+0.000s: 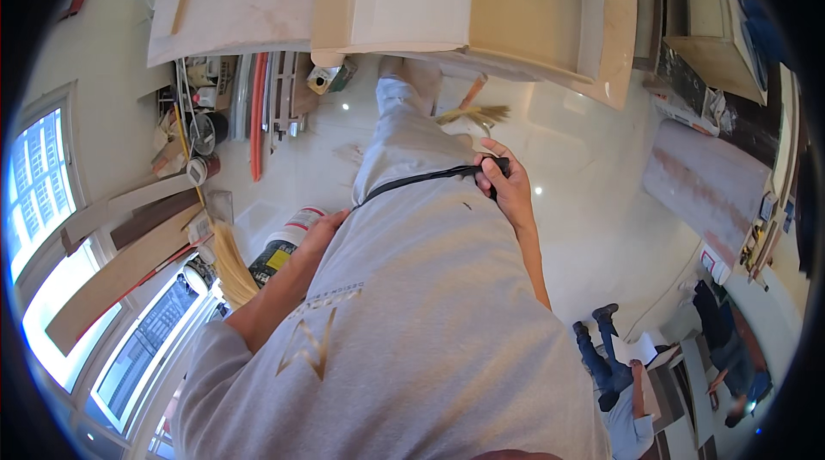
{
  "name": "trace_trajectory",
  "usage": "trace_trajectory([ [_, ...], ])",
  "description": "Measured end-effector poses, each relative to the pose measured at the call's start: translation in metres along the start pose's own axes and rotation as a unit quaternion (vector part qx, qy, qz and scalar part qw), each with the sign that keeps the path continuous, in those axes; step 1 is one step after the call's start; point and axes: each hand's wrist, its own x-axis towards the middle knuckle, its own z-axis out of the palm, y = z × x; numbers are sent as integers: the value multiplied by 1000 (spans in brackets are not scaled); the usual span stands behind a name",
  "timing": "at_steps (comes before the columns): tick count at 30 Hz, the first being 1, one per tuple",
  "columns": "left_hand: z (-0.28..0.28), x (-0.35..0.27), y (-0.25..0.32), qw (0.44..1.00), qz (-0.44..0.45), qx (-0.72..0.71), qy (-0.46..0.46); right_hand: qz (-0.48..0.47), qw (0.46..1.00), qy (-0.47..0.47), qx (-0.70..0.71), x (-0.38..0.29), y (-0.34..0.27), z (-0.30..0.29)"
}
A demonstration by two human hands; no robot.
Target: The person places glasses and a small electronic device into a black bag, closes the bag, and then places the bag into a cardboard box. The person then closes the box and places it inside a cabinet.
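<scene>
A narrow black strap (pixel 419 177) runs around my waist over a grey shirt (pixel 445 279). At its right end, my right hand (pixel 506 179) has its fingers closed on a black piece of the strap. My left hand (pixel 330 226) is at my left hip, beside the strap's other visible side; its fingertips are partly hidden by the shirt, so its grip cannot be told. Before me stands a table (pixel 238 8) with an open cardboard box (pixel 528 5) on it.
A straw broom (pixel 474 113) lies on the floor near the table. Buckets (pixel 300 228), another broom (pixel 232 263) and long boards (pixel 122 273) stand at left, with pipes (pixel 259 118) under the table. Two people (pixel 619 389) are at the lower right, near panels. A covered board (pixel 702 189) lies at right.
</scene>
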Motion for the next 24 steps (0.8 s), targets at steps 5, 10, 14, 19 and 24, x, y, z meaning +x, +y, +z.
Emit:
trace_trajectory([
  [5, -15, 12, 3, 993, 0, 117, -2, -31, 997, 55, -54, -1, 3, 0],
  [10, -25, 26, 6, 993, 64, 91, -33, -64, 994, 87, -36, -2, 4, 6],
  [14, -29, 16, 29, 972, 87, 218, -24, -58, 991, 117, 28, -5, 4, 3],
  [19, -43, 60, -34, 951, 146, 274, -2, -78, 989, 110, 58, -1, 4, 6],
  [24, -30, 60, 35, 856, 243, 453, -61, -45, 996, 59, 48, 4, -6, 5],
])
